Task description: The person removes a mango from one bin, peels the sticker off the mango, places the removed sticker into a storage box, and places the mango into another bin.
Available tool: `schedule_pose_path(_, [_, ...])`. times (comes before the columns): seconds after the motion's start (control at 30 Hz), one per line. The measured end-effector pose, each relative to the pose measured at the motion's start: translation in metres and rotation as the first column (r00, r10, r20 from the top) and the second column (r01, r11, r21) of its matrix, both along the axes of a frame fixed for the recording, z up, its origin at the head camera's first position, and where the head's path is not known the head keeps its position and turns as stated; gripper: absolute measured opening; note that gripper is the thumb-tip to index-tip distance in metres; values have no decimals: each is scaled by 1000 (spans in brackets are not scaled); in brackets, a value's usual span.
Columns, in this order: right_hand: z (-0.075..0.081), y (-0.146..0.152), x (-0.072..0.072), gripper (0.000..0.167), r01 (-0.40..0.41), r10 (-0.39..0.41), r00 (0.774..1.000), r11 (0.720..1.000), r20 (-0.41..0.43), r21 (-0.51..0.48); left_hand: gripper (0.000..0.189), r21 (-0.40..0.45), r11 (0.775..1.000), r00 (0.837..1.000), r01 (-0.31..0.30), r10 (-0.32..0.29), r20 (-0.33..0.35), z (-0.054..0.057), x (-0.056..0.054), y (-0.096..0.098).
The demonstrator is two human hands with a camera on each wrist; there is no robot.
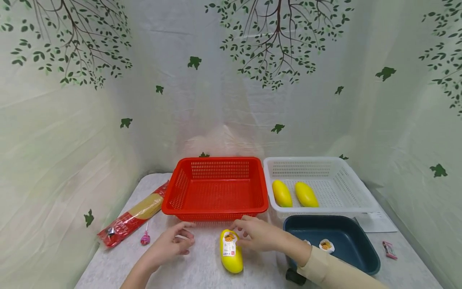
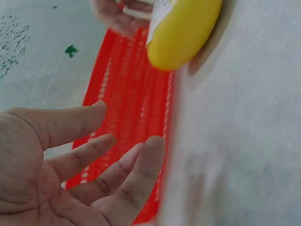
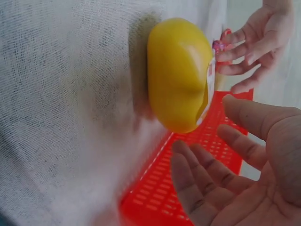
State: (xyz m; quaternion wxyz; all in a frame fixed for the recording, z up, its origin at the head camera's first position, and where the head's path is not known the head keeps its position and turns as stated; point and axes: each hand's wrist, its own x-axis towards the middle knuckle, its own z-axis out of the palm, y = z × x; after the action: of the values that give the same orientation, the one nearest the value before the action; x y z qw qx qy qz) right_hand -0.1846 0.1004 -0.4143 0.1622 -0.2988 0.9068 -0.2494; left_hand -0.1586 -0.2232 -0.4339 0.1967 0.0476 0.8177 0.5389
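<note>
A yellow mango with a white printed label lies on the cloth-covered table, in front of the red basket. My right hand hovers at its right far end, fingers loosely bent; the right wrist view shows a gap between the fingertips and the mango. To the left of the mango, apart from it, my left hand is held with fingers spread and nothing in them. In the left wrist view the left palm faces the red basket.
Behind stand a red basket and a white basket holding two yellow mangoes. A dark blue pan with a round white-and-orange item is at right, beside a small wrapped candy. A noodle packet and lollipop lie left.
</note>
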Motion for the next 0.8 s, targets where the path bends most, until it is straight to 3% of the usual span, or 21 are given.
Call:
schedule_pose_path(0.37, [-8, -13, -4, 33, -22, 24, 998, 999, -56, 43, 53, 75, 993, 992, 94, -99, 75, -28, -5, 39])
schedule_pose_path(0.6, [-10, -11, -7, 38, -38, 41, 996, 998, -74, 47, 56, 199, 972, 980, 128, -155, 123, -37, -8, 51])
schedule_pose_path(0.8, [-7, -7, -8, 42, -58, 61, 996, 997, -70, 54, 62, 252, 956, 972, 148, -187, 142, -39, -11, 60])
